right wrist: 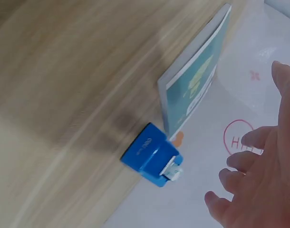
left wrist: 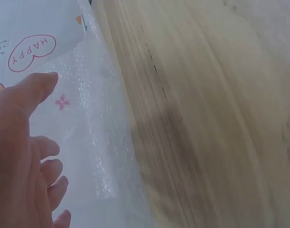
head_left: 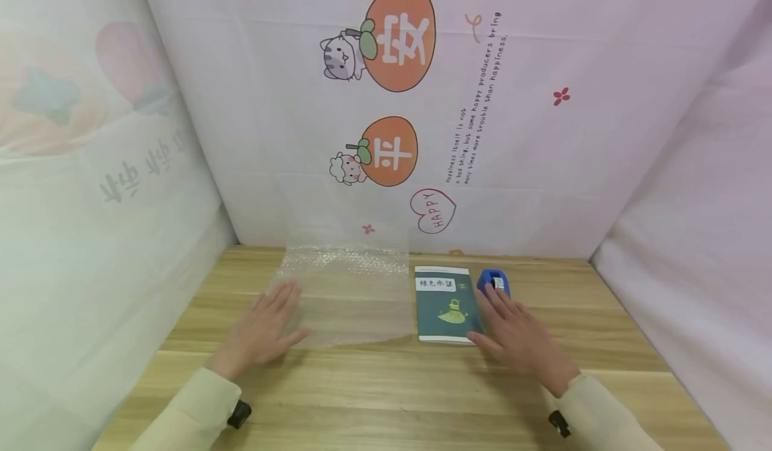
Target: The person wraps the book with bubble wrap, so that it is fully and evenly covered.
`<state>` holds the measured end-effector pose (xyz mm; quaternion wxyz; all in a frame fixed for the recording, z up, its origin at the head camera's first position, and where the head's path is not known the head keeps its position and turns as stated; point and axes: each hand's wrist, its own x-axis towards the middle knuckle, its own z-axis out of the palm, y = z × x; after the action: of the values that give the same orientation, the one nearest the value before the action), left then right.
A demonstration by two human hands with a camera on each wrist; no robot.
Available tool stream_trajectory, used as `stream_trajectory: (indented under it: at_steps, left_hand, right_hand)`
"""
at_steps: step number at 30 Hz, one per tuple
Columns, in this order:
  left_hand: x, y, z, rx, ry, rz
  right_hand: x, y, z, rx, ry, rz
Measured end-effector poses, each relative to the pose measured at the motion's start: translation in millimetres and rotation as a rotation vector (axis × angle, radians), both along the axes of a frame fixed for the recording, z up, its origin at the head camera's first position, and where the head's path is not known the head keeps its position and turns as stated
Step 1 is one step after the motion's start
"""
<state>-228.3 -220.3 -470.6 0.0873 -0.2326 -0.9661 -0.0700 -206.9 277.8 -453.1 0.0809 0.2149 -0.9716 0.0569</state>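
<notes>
Left hand (head_left: 264, 329) and right hand (head_left: 520, 336) extended, gripping nothing — bubble wrap (head_left: 356, 310) looks feather-light, floppy, best pinched at corners; book (head_left: 431, 317) probably stiffer, best gripped by its edges.

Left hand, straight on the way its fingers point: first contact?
Probably the bubble wrap: in the head view it shows right by the left hand. Height is unclear; if the hand clears it, likely the printed backdrop.
</notes>
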Motion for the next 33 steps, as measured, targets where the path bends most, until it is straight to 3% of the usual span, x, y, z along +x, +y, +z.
stream_trajectory:
  at_steps: [8, 17, 25, 33]
  left_hand:
    - [2.9, -15.2, 9.5, -0.044, 0.005, -0.001]
    - [1.0, -26.7, 14.1, -0.063, -0.012, -0.014]
    - [-4.3, -31.4, 6.5, -0.041, -0.031, -0.017]
    - [-10.9, -37.9, -6.9, 0.008, -0.081, -0.026]
  right_hand:
    - [-10.0, -22, 7.6, -0.006, -0.094, 0.047]
    - [-24.1, -53, 6.7, -0.047, -0.141, 0.102]
    - [-34.8, -89, 8.7, 0.006, -0.175, 0.139]
    - [-42.5, -117, -4.5, 0.019, -0.215, 0.145]
